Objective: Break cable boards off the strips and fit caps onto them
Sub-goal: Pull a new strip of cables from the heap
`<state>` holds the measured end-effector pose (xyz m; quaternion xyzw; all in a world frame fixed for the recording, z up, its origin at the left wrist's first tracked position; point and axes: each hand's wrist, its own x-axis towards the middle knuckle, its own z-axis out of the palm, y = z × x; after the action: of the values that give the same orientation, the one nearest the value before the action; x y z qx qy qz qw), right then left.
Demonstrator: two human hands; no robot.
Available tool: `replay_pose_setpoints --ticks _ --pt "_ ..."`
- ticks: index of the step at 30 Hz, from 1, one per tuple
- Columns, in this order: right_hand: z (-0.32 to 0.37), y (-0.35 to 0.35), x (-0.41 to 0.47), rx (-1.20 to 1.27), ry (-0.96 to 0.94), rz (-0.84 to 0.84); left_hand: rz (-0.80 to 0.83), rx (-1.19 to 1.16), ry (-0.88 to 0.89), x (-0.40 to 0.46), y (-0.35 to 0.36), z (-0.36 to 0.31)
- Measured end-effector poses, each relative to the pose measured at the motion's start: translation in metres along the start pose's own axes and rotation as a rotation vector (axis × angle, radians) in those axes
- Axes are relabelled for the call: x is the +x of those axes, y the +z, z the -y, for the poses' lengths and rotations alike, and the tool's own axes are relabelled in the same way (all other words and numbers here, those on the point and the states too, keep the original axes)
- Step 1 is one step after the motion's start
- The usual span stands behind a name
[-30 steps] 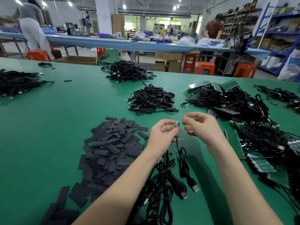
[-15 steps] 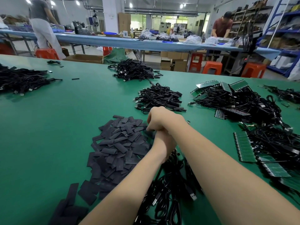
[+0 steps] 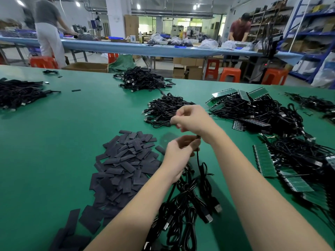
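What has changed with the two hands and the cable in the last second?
The right hand reached across over the left hand toward the pile of black caps, then came back up above the left hand, fingers curled; whether it picked up a cap cannot be seen. The left hand kept pinching the end of the cable and moved a little lower. The piles on the green table stayed as they were.

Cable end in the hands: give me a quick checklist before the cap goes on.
1. Left hand pinches the cable near its end: ok.
2. Right hand holds a cap: cannot tell, fingers curled, contents hidden.
3. Board broken off its strip: cannot tell, end hidden.
4. Pile of caps close by the left hand: ok.
5. Cable hangs free to the bundle below: ok.
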<state>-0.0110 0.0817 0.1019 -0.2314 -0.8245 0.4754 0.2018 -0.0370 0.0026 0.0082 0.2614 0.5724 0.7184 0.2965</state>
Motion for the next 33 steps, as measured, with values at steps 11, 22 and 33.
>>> replay_pose_setpoints --ticks 11,22,33 --pt "-0.082 -0.037 -0.061 1.077 0.251 -0.078 0.121 -0.291 -0.155 -0.001 -0.01 -0.007" --pt "-0.082 -0.034 -0.067 1.114 0.146 -0.143 0.299 -0.268 -0.197 -0.006 -0.013 -0.009" --pt "-0.081 -0.036 -0.069 0.932 0.103 -0.14 0.311 -0.236 -0.169 -0.009 -0.014 -0.009"
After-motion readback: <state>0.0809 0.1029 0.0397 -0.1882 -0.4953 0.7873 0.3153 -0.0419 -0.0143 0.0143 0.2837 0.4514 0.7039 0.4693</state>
